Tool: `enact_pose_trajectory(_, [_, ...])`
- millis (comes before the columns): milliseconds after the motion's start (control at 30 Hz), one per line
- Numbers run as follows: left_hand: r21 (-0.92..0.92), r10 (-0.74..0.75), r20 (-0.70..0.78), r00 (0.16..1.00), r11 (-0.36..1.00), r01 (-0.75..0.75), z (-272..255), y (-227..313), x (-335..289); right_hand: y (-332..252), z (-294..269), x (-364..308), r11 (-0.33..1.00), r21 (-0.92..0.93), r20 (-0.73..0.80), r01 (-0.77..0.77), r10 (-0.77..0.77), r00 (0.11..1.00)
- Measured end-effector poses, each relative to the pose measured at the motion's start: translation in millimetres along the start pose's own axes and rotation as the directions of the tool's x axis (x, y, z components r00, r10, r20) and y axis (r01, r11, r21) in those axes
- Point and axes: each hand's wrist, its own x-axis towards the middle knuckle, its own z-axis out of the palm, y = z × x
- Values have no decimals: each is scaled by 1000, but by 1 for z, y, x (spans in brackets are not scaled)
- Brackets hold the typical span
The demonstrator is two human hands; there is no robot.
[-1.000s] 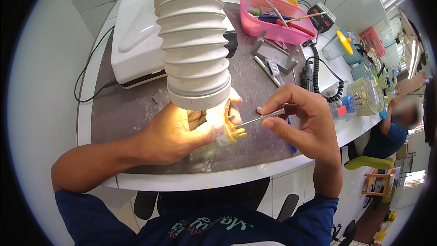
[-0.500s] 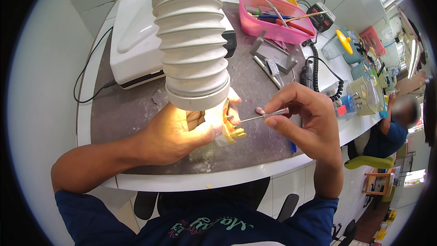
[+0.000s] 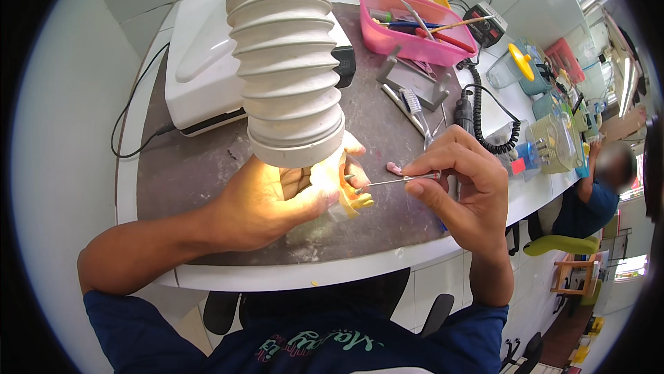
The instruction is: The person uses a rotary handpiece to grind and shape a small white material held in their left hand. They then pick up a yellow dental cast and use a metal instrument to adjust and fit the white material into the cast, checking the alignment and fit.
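My left hand [image 3: 259, 204] is closed around a small yellow and orange piece [image 3: 357, 201] that looks like a dental model, with a whitish translucent edge. Strong light falls on it under the mouth of a ribbed white hose [image 3: 294, 152], which hides part of the fingers. Between thumb and fingertips, my right hand [image 3: 463, 187] pinches a thin metal hand tool [image 3: 395, 180] with a red band near its end. The tool's tip reaches the model's inner side; whether it touches cannot be made out. A small pink lump [image 3: 393, 168] lies just beyond the tool.
A white machine [image 3: 200, 97] stands behind the hose. At the back, a pink basket [image 3: 387, 42] holds several tools. A grey stand [image 3: 432, 90], a brush [image 3: 412, 103] and a corded handpiece [image 3: 463, 112] lie right of centre. Another person [image 3: 588, 194] sits far right.
My right hand has shifted slightly left, bringing the tool's tip further in at the model. The left hand keeps its hold with little movement. The whole view has shifted slightly.
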Motion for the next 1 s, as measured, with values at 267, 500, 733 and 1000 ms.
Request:
enact_pose_trajectory(267, [16,4,1,1000,1000,-4,0,-1,-1,-3,-1,2,999,-41,41,7,-6,999])
enact_pose_trajectory(500, [12,28,23,999,1000,-28,0,-2,1,-3,-2,7,996,-78,85,41,-34,996])
enact_pose_trajectory(733, [39,20,31,999,999,-22,0,-2,1,1,-1,15,996,-13,122,85,-83,989])
enact_pose_trajectory(1000, [45,18,37,999,999,-20,-1,-1,1,0,-4,9,971,-33,302,-237,236,924])
